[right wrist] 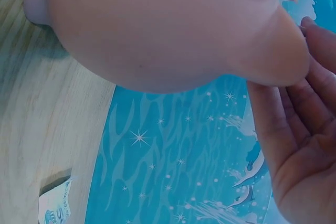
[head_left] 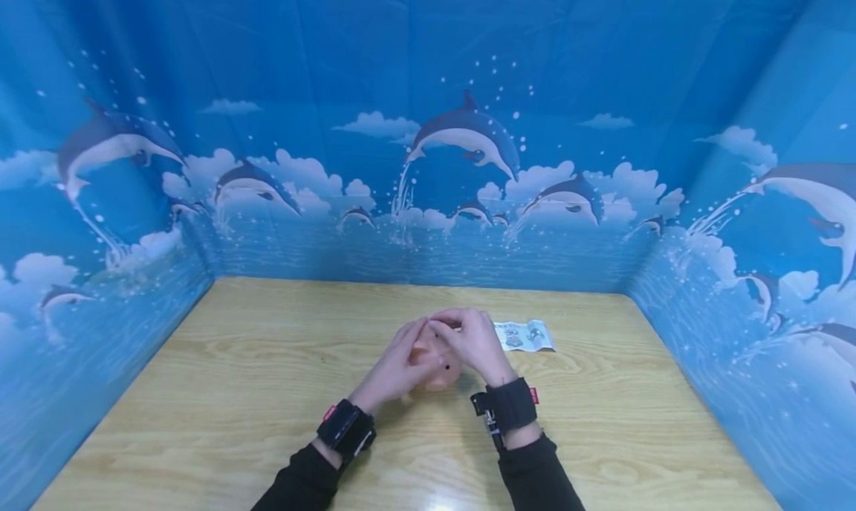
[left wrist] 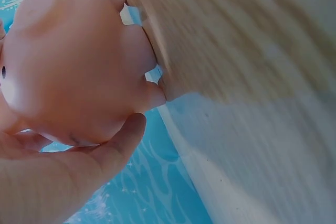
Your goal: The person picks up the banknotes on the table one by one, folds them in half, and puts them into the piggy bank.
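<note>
A pink piggy bank (head_left: 441, 379) with black dot eyes stands on the table between the two hands. My left hand (head_left: 396, 368) holds it from the left side, the thumb (left wrist: 118, 142) lying along its round body in the left wrist view. At the top of the bank my right hand (head_left: 476, 342) has its thumb and forefinger close together, near the left fingertips. In the right wrist view, that hand's fingers (right wrist: 273, 124) are partly behind the bank's ear (right wrist: 286, 51). Whether something small is between the right fingertips is hidden.
Behind and right of the right hand, a pale printed paper slip (head_left: 528, 336) lies on the wood-grain table (head_left: 267, 392). Blue dolphin-print curtains (head_left: 301, 88) stand along the back and both sides of the table.
</note>
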`<state>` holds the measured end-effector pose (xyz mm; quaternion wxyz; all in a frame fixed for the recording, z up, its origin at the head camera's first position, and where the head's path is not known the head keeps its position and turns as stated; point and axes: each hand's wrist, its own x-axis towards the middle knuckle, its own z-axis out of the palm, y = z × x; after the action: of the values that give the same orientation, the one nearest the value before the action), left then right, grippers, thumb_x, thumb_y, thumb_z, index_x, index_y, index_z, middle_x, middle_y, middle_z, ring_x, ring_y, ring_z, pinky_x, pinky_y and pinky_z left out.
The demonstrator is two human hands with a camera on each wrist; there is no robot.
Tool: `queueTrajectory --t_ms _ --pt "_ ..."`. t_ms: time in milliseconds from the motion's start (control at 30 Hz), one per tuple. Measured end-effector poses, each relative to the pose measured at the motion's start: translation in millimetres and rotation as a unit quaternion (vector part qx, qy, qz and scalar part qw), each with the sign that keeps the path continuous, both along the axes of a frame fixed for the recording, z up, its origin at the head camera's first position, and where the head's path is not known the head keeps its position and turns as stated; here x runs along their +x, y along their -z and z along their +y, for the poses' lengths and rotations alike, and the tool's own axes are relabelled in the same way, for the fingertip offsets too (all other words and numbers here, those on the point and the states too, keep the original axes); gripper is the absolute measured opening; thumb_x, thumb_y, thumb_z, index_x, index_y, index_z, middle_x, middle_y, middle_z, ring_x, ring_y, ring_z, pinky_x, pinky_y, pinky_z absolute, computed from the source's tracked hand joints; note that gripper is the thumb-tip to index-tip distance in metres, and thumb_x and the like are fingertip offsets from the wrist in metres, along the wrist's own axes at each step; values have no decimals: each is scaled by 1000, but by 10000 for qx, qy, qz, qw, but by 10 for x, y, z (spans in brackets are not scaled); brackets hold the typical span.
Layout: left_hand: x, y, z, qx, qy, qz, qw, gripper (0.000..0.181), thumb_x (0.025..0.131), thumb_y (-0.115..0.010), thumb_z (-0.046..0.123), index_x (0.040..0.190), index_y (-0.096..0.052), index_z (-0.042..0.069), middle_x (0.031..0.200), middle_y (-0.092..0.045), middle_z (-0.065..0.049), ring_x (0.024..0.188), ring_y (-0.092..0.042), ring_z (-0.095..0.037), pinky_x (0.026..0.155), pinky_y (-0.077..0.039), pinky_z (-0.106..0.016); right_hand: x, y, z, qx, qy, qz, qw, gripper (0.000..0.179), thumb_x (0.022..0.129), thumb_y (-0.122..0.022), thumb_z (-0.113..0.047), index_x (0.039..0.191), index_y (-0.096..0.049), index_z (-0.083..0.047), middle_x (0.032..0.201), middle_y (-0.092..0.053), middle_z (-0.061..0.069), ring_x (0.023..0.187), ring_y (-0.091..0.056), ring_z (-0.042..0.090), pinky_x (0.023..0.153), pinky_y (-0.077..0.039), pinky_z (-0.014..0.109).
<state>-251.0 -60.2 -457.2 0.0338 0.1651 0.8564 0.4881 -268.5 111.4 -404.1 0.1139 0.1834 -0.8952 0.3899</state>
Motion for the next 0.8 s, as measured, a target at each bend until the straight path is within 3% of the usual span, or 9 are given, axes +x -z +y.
queueTrajectory --t_ms 533,800 --pt "-13 4 5 -69 -15 -54 10000 91 88 -67 52 157 -20 17 163 -20 -10 146 -28 -36 113 -27 -66 -16 22 -13 -32 28 63 10000 16 89 -72 -20 102 -77 -12 96 -77 1 87 -71 16 80 -59 35" --pt "-25 24 9 -38 -8 -79 10000 93 87 -67 55 158 -19 18 163 -19 -10 146 -28 -35 113 -28 -66 -28 48 -44 -72 257 -32 9996 14 89 -73 -21 100 -78 -14 90 -77 -1 82 -69 11 76 -58 32"
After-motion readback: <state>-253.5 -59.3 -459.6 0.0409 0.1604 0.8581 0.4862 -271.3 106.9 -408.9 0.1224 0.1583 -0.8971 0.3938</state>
